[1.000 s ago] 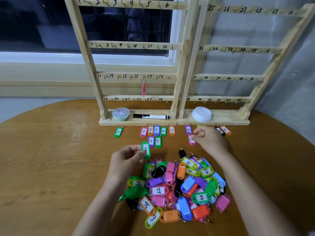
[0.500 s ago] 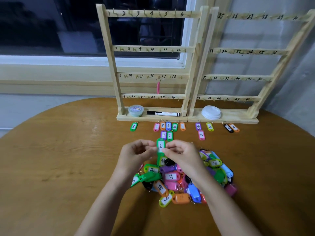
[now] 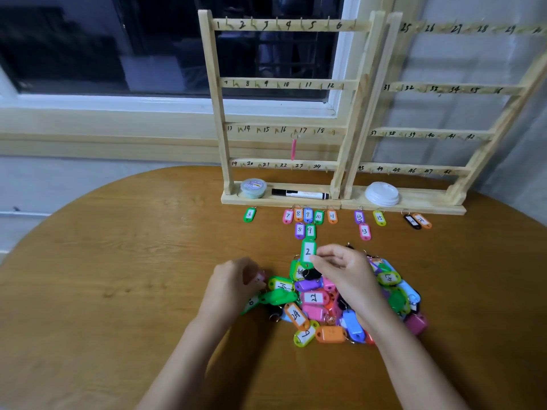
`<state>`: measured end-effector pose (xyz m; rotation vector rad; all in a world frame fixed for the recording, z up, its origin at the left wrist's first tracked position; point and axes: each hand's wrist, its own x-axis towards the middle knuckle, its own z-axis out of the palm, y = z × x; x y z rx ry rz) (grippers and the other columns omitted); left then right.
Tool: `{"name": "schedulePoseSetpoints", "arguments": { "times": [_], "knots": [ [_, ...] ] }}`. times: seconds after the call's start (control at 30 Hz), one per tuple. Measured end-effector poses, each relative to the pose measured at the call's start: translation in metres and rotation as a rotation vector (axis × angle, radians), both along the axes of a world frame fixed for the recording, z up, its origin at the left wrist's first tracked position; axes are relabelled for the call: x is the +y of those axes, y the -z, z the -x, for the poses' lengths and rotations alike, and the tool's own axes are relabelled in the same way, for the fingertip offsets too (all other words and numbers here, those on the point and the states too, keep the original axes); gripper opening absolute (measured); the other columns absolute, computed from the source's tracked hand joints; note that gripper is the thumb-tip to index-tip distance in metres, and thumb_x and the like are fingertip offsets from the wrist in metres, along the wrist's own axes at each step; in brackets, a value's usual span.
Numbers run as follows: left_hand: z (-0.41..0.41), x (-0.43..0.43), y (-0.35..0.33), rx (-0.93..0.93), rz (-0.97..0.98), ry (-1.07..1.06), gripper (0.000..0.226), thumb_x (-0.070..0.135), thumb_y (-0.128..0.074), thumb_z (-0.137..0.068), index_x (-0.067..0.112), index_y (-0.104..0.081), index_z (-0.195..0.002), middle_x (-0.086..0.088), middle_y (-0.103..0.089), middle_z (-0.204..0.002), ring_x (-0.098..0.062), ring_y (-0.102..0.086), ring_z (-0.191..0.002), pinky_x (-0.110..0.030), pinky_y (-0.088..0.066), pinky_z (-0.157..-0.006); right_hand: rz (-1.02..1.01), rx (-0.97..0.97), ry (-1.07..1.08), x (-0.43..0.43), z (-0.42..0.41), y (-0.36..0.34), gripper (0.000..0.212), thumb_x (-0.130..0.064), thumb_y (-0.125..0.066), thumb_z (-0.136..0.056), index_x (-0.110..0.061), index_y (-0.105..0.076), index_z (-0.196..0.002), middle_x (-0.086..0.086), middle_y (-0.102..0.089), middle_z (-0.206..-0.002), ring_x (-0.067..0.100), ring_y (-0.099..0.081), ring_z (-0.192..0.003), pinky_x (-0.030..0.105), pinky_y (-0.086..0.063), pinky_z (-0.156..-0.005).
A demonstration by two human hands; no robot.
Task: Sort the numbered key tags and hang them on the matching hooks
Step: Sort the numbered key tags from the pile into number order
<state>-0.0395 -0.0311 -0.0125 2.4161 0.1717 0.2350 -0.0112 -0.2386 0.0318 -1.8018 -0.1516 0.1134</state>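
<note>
My right hand [image 3: 343,269] pinches a green key tag marked 2 [image 3: 308,250] above the far edge of a pile of coloured key tags [image 3: 334,303]. My left hand [image 3: 233,281] is at the pile's left edge with its fingers curled round a pink tag [image 3: 260,278]. A row of sorted tags [image 3: 307,216], numbered 3 to 15, lies in front of two wooden hook racks [image 3: 284,84]. One pink tag [image 3: 293,147] hangs near the hook marked 17.
The rack base holds a small round tub [image 3: 253,187], a black marker [image 3: 300,194] and a white lid [image 3: 381,193]. The round wooden table [image 3: 118,276] has bare wood to the left. A window and a wall stand behind the racks.
The green tag 2 passed from my left hand to my right hand. My left hand dropped to the pile's left edge and took a pink tag. The camera view shifted left.
</note>
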Motion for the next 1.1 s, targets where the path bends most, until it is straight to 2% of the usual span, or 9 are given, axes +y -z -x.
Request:
{"name": "schedulePoseSetpoints", "arguments": {
  "times": [0.13, 0.3, 0.37, 0.47, 0.53, 0.63, 0.8, 0.93, 1.1],
  "knots": [
    [-0.005, -0.005, 0.005, -0.024, -0.02, -0.027, 0.017, 0.025, -0.078, -0.077, 0.018, -0.07, -0.091, 0.005, -0.069, -0.081, -0.017, -0.062, -0.074, -0.031, -0.05, -0.069, 0.023, 0.01, 0.009, -0.003, -0.004, 0.0, 0.005, -0.014, -0.068, -0.087, -0.019, -0.069, -0.087, -0.001, -0.072, -0.085, 0.004, -0.067, -0.08, 0.01, -0.05, -0.069],
    [-0.011, -0.002, 0.006, -0.006, 0.098, -0.046, 0.025, 0.016, -0.082, -0.074, 0.013, -0.071, -0.096, 0.002, -0.069, -0.078, -0.013, -0.061, -0.07, -0.004, -0.039, -0.059, 0.04, 0.011, -0.006, 0.002, -0.011, -0.002, 0.007, -0.015, -0.068, -0.087, -0.019, -0.067, -0.092, -0.001, -0.072, -0.086, 0.001, -0.066, -0.076, 0.007, -0.047, -0.064],
    [-0.012, -0.001, 0.003, 0.004, 0.152, -0.04, 0.023, 0.013, -0.081, -0.074, 0.013, -0.071, -0.096, 0.003, -0.068, -0.075, -0.012, -0.064, -0.071, -0.005, -0.041, -0.06, 0.049, 0.015, -0.015, 0.007, -0.014, -0.002, 0.007, -0.015, -0.068, -0.087, -0.017, -0.067, -0.093, 0.0, -0.072, -0.086, 0.006, -0.067, -0.079, 0.008, -0.048, -0.064],
    [-0.013, 0.005, -0.001, -0.029, 0.243, -0.06, 0.018, 0.009, -0.078, -0.076, 0.02, -0.069, -0.087, 0.008, -0.066, -0.069, 0.001, -0.059, -0.059, -0.007, -0.042, -0.056, 0.103, 0.0, -0.026, 0.021, -0.024, -0.002, 0.009, -0.017, -0.069, -0.086, -0.014, -0.069, -0.095, 0.0, -0.071, -0.089, 0.009, -0.066, -0.085, 0.009, -0.05, -0.068],
    [-0.013, 0.013, -0.004, -0.04, 0.344, -0.1, 0.018, 0.006, -0.076, -0.078, 0.021, -0.069, -0.084, 0.006, -0.067, -0.069, 0.004, -0.058, -0.055, -0.009, -0.042, -0.052, 0.14, -0.01, -0.032, 0.035, -0.037, -0.003, 0.01, -0.018, -0.069, -0.086, -0.015, -0.07, -0.095, -0.002, -0.07, -0.091, 0.008, -0.065, -0.087, 0.016, -0.051, -0.075],
    [-0.012, 0.028, -0.007, -0.066, 0.519, -0.181, 0.019, 0.002, -0.073, -0.079, 0.02, -0.071, -0.084, -0.003, -0.072, -0.074, -0.005, -0.063, -0.062, -0.018, -0.049, -0.055, 0.177, -0.008, -0.069, 0.065, -0.063, 0.0, 0.008, -0.017, -0.07, -0.085, -0.018, -0.068, -0.092, -0.003, -0.069, -0.091, 0.01, -0.064, -0.088, 0.018, -0.05, -0.074],
    [-0.007, 0.056, -0.003, -0.102, 0.634, -0.222, 0.02, -0.004, -0.072, -0.079, 0.016, -0.072, -0.084, -0.008, -0.072, -0.077, -0.01, -0.065, -0.065, -0.026, -0.053, -0.061, 0.309, 0.035, -0.034, 0.13, -0.116, 0.017, 0.012, -0.023, -0.074, -0.081, -0.027, -0.064, -0.085, -0.004, -0.069, -0.094, 0.015, -0.065, -0.092, 0.036, -0.054, -0.084],
    [-0.002, 0.075, 0.004, -0.124, 0.66, -0.238, 0.02, -0.004, -0.073, -0.078, 0.016, -0.073, -0.082, -0.005, -0.071, -0.074, -0.009, -0.066, -0.064, -0.017, -0.051, -0.059, 0.425, 0.05, 0.034, 0.166, -0.143, 0.025, 0.016, -0.026, -0.071, -0.082, -0.026, -0.066, -0.098, -0.008, -0.06, -0.1, 0.012, -0.056, -0.092, 0.03, -0.049, -0.079],
    [0.001, 0.086, 0.01, -0.12, 0.698, -0.243, 0.019, -0.003, -0.073, -0.078, 0.015, -0.073, -0.085, -0.006, -0.074, -0.079, -0.017, -0.07, -0.07, -0.028, -0.056, -0.067, 0.555, 0.027, 0.07, 0.182, -0.156, 0.028, 0.009, -0.027, -0.065, -0.086, -0.029, -0.061, -0.093, -0.006, -0.064, -0.109, 0.017, -0.06, -0.096, 0.027, -0.044, -0.07]
  ]
}}
